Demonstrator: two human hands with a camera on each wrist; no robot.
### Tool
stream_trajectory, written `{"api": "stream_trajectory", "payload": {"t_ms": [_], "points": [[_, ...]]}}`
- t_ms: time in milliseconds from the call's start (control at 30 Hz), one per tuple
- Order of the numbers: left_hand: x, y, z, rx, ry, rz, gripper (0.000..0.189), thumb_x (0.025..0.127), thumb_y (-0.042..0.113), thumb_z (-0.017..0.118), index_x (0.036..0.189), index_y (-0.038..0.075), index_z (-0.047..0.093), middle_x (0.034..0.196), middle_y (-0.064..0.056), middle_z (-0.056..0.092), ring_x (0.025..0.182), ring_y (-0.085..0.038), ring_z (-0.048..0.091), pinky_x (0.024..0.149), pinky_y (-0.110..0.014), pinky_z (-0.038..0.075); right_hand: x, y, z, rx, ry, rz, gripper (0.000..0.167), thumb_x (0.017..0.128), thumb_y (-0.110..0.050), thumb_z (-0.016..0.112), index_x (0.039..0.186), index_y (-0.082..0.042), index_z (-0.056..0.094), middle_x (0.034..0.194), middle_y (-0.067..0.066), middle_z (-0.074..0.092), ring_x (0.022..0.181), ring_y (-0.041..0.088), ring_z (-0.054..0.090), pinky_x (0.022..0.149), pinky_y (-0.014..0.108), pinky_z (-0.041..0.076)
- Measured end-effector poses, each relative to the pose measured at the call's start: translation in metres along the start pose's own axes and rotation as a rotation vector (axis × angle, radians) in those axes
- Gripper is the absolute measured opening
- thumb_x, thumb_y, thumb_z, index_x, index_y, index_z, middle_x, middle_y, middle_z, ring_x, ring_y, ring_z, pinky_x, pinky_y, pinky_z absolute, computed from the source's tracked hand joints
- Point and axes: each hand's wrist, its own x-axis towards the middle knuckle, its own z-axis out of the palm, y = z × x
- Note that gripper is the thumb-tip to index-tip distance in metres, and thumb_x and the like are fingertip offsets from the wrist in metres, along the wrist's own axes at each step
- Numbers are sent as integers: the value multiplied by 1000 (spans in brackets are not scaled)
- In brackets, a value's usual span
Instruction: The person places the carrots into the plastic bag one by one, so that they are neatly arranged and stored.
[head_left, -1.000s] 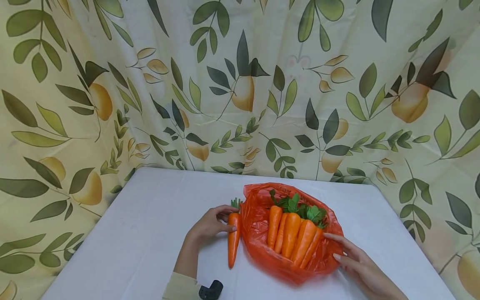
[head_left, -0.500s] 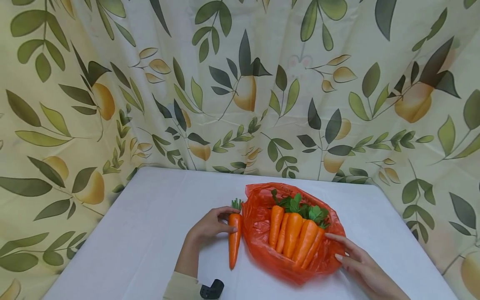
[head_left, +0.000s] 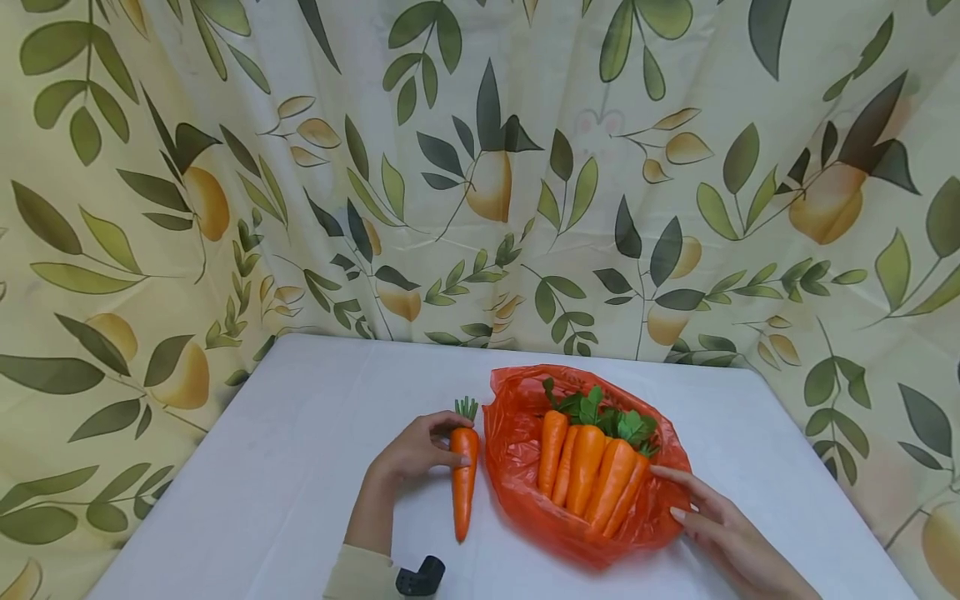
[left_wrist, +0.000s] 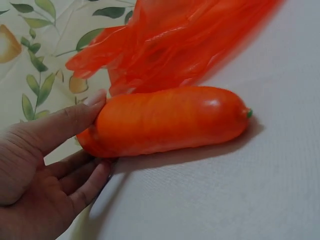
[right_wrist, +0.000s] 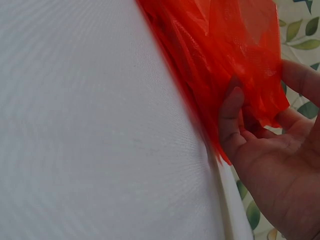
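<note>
My left hand (head_left: 420,447) holds a single carrot (head_left: 463,500) by its thick upper part, thumb on one side and fingers on the other. The carrot's short green stem tuft points away from me, its tip toward me. In the left wrist view the same carrot (left_wrist: 175,120) extends out from the thumb and fingers, over the white surface. To its right an orange-red plastic bag (head_left: 517,508) lies spread wide, with several carrots (head_left: 585,467) and their green leaves inside. My right hand (head_left: 720,529) grips the bag's right edge; in the right wrist view its fingers curl around the thin plastic (right_wrist: 225,60).
A white-covered table (head_left: 315,392) bears everything. Behind it and along the sides hangs a curtain (head_left: 465,250) printed with leaves and fruit. A black device (head_left: 422,577) is worn at the left sleeve's cuff.
The left hand has shifted slightly left with the carrot, so a small gap shows between carrot and bag. The right hand and the bag stay nearly where they were.
</note>
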Motion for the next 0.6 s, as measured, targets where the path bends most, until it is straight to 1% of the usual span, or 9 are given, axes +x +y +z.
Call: {"api": "stream_trajectory", "payload": {"t_ms": [133, 200, 267, 333, 467, 533, 600], "points": [[-1, 0, -3, -46, 26, -4, 48, 82, 8, 88, 126, 13, 71, 124, -7, 65, 116, -33, 62, 91, -44, 57, 0, 0, 0, 8, 0, 3, 55, 109, -17, 51, 161, -16, 35, 144, -21, 40, 121, -10, 49, 99, 25, 48], [-1, 2, -5, -65, 38, -3, 49, 82, 7, 87, 128, 12, 70, 127, -8, 64, 120, -34, 61, 92, -46, 57, -1, 0, 0, 13, 0, 2, 55, 109, -17, 51, 161, -17, 36, 143, -22, 41, 121, -9, 49, 99, 25, 48], [-2, 3, -5, -75, 55, -7, 50, 83, 6, 86, 130, 12, 69, 129, -9, 63, 121, -35, 61, 90, -46, 57, -1, 0, 0, 7, 5, 2, 55, 109, -17, 51, 161, -16, 35, 146, -20, 40, 121, -9, 49, 99, 25, 48], [-2, 6, -5, -97, 60, -11, 50, 84, 4, 85, 131, 11, 68, 129, -11, 63, 117, -35, 62, 88, -45, 58, -1, 0, 1, -1, 15, 9, 55, 109, -17, 52, 161, -16, 36, 152, -13, 37, 119, -9, 50, 99, 25, 48], [-1, 7, -3, -128, 54, -26, 50, 87, 4, 82, 134, 9, 66, 126, -13, 64, 108, -32, 65, 84, -42, 60, -1, 0, 2, -14, 34, 25, 55, 108, -16, 54, 160, -17, 37, 162, 7, 25, 118, -8, 50, 99, 26, 48], [-1, 7, -2, -131, 50, -26, 49, 87, 5, 82, 134, 9, 66, 124, -13, 65, 105, -30, 66, 83, -40, 60, -1, 0, 2, -14, 35, 27, 55, 107, -16, 54, 160, -17, 38, 164, 11, 22, 118, -7, 50, 99, 26, 49], [-1, 7, -3, -134, 43, -17, 50, 88, 8, 83, 134, 10, 66, 123, -12, 64, 103, -28, 66, 81, -39, 60, -1, 0, 2, -14, 36, 26, 56, 107, -16, 54, 161, -17, 37, 163, 10, 23, 118, -6, 50, 99, 27, 48]]}}
